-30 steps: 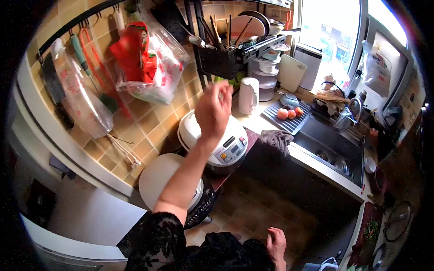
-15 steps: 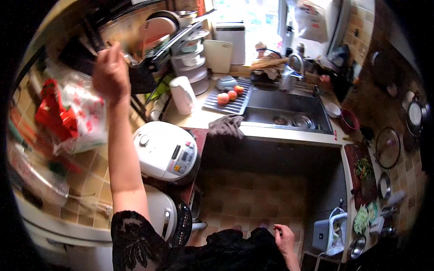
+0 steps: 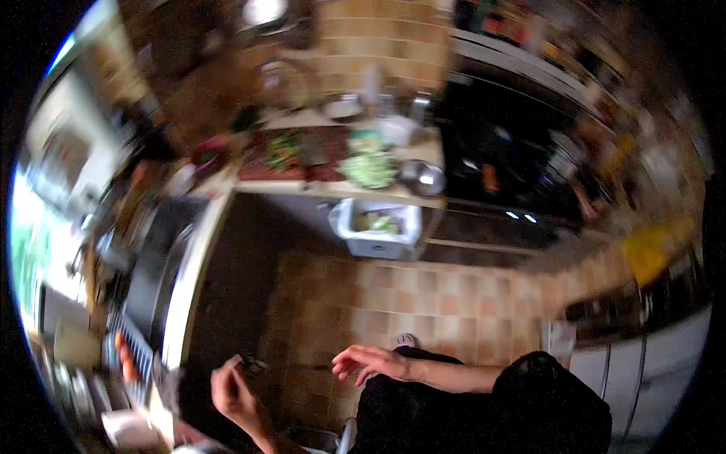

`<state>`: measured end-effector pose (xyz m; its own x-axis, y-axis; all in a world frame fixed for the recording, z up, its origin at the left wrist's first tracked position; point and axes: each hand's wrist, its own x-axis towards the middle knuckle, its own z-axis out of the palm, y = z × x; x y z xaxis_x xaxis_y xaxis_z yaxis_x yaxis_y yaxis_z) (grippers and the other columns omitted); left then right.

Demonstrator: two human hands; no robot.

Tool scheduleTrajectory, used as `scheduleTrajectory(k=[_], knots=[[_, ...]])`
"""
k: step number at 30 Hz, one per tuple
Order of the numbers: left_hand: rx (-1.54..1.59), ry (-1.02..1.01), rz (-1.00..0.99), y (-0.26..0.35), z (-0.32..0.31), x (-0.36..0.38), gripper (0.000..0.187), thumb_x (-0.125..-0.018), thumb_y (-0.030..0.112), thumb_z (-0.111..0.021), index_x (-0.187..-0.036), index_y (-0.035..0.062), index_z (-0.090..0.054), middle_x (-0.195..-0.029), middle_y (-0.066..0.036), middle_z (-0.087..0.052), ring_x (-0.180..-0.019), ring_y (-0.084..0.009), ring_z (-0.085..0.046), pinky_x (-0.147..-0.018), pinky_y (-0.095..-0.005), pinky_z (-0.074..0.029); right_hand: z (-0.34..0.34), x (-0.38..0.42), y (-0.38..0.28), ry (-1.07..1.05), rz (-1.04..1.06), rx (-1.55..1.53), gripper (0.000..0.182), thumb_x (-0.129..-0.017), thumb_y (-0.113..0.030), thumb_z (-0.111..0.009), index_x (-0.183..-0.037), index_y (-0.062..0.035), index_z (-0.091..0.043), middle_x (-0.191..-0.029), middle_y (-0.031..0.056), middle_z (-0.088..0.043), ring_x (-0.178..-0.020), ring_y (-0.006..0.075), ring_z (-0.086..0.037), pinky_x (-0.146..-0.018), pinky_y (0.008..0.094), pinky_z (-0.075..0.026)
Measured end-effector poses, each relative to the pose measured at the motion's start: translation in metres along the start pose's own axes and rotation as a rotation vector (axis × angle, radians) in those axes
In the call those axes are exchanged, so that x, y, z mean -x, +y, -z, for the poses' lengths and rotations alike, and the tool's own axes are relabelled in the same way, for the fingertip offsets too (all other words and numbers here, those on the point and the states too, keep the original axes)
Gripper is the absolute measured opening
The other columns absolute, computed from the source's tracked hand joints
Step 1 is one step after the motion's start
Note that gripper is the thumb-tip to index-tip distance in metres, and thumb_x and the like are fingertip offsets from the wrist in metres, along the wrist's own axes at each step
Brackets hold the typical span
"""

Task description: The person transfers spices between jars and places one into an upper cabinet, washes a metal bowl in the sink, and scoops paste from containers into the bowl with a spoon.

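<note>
My left hand (image 3: 234, 395) is over the floor beside the dark cabinet front, at the lower left. Its fingers are pinched together, and a small blurred, pale shape shows at their tips, too smeared to name. My right hand (image 3: 372, 364) hangs in front of my body, its fingers loosely apart and nothing in them. Ahead on the counter lies a dark red cutting board (image 3: 253, 168) bearing chopped green and orange vegetables (image 3: 283, 154). Beside it is a pile of pale green leaves (image 3: 368, 169). Neither hand touches these things.
A grey bin (image 3: 382, 248) with a white liner hangs below the counter edge. Right of the leaves is a metal bowl (image 3: 423, 178), then a black stove (image 3: 499, 129). At left are the sink (image 3: 155, 261) and a drying rack with several round fruits (image 3: 126, 358).
My view has swung right, from the rice cooker and sink to the cutting board and stove. My left hand has come down from the utensil rack. My right hand has risen in front of me.
</note>
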<state>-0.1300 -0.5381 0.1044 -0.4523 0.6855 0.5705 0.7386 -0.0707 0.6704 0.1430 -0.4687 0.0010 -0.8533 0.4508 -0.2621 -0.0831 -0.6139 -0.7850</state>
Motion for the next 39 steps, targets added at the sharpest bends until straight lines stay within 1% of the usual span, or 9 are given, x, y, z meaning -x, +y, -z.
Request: scheduleTrajectory(k=[2, 6, 9, 12, 15, 19, 23, 28, 39], knots=[[0.010, -0.211, -0.035, -0.006, -0.041, 0.042, 0.010, -0.096, -0.004, -0.059, -0.101, -0.0035, -0.068, -0.080, -0.008, -0.061, -0.071, -0.0132, -0.058, -0.059, -0.0263, -0.046, 0.013, 0.031, 0.005, 0.093, -0.009, 0.045, 0.054, -0.108, -0.047, -0.034, -0.140, -0.0055, -0.048, -0.132, 0.0128, -0.059, -0.106, 0.0172, -0.065, -0.079, 0.0295, -0.056], [0.176, -0.422, 0.438, -0.025, -0.089, 0.130, 0.007, -0.092, 0.001, -0.070, -0.096, -0.0043, -0.068, -0.085, -0.001, -0.066, -0.075, -0.0066, -0.058, -0.066, -0.0214, -0.048, 0.038, 0.102, 0.020, 0.130, -0.085, 0.054, 0.054, -0.107, -0.049, -0.035, -0.135, -0.0052, -0.051, -0.105, 0.0062, -0.068, -0.072, 0.0111, -0.065, -0.063, 0.0232, -0.053], [0.203, -0.549, 0.228, -0.001, -0.132, 0.156, 0.007, -0.092, 0.002, -0.071, -0.096, -0.0027, -0.069, -0.081, 0.000, -0.067, -0.073, -0.0063, -0.058, -0.067, -0.0217, -0.048, 0.060, 0.158, 0.025, 0.146, -0.040, 0.167, 0.054, -0.107, -0.050, -0.034, -0.131, -0.0055, -0.053, -0.102, 0.0081, -0.069, -0.070, 0.0089, -0.063, -0.060, 0.0221, -0.050], [0.307, -0.746, 0.362, 0.039, -0.186, 0.188, 0.005, -0.091, 0.001, -0.071, -0.091, -0.0014, -0.067, -0.078, 0.001, -0.065, -0.072, -0.0063, -0.058, -0.067, -0.0224, -0.048, 0.087, 0.226, 0.050, 0.417, 0.178, 0.495, 0.041, -0.105, -0.042, -0.047, -0.124, -0.0070, -0.057, -0.100, 0.0077, -0.070, -0.080, 0.0143, -0.066, -0.071, 0.0291, -0.053], [0.328, -0.891, 0.565, 0.218, -0.232, 0.207, 0.013, -0.094, 0.007, -0.067, -0.096, -0.0064, -0.066, -0.068, -0.005, -0.062, -0.061, -0.0114, -0.057, -0.058, -0.0264, -0.048, 0.123, 0.313, 0.058, 0.641, 0.208, 0.646, 0.028, -0.103, -0.032, -0.054, -0.118, -0.0083, -0.059, -0.102, 0.0133, -0.071, -0.097, 0.0275, -0.070, -0.082, 0.0379, -0.054], [0.511, -1.013, 0.511, 0.306, -0.301, 0.273, 0.017, -0.095, 0.015, -0.068, -0.093, -0.0018, -0.069, -0.079, -0.007, -0.070, -0.062, -0.0132, -0.062, -0.057, -0.0273, -0.050, 0.159, 0.436, 0.047, 0.811, 0.207, 0.565, 0.030, -0.103, -0.029, -0.055, -0.126, -0.0102, -0.058, -0.104, 0.0147, -0.071, -0.094, 0.0229, -0.071, -0.080, 0.0366, -0.054], [0.662, -1.220, 0.589, 0.377, -0.330, 0.309, 0.037, -0.100, 0.015, -0.060, -0.131, -0.0028, -0.051, -0.103, -0.010, -0.068, -0.077, -0.0130, -0.063, -0.068, -0.0266, -0.053, 0.182, 0.511, 0.071, 1.080, 0.351, 0.477, 0.029, -0.104, -0.023, -0.054, -0.128, -0.0066, -0.058, -0.090, 0.0069, -0.065, -0.078, 0.0149, -0.062, -0.071, 0.0300, -0.051], [0.667, -1.391, 0.562, 0.397, -0.383, 0.339, 0.038, -0.101, 0.015, -0.059, -0.134, -0.0010, -0.049, -0.105, -0.011, -0.067, -0.083, -0.0145, -0.065, -0.070, -0.0265, -0.053, 0.215, 0.571, 0.059, 1.339, 0.302, -0.204, 0.024, -0.104, -0.021, -0.052, -0.117, -0.0019, -0.059, -0.067, 0.0025, -0.052, -0.056, 0.0105, -0.048, -0.054, 0.0284, -0.043], [0.747, -1.508, 0.315, 0.449, -0.589, 0.366, 0.030, -0.100, 0.011, -0.059, -0.128, -0.0008, -0.055, -0.097, -0.013, -0.071, -0.085, -0.0179, -0.069, -0.073, -0.0306, -0.056, 0.331, 0.706, 0.055, 1.545, 0.633, -0.550, 0.024, -0.099, -0.025, -0.059, -0.113, -0.0060, -0.052, -0.082, 0.0054, -0.058, -0.067, 0.0179, -0.058, -0.058, 0.0319, -0.052]])
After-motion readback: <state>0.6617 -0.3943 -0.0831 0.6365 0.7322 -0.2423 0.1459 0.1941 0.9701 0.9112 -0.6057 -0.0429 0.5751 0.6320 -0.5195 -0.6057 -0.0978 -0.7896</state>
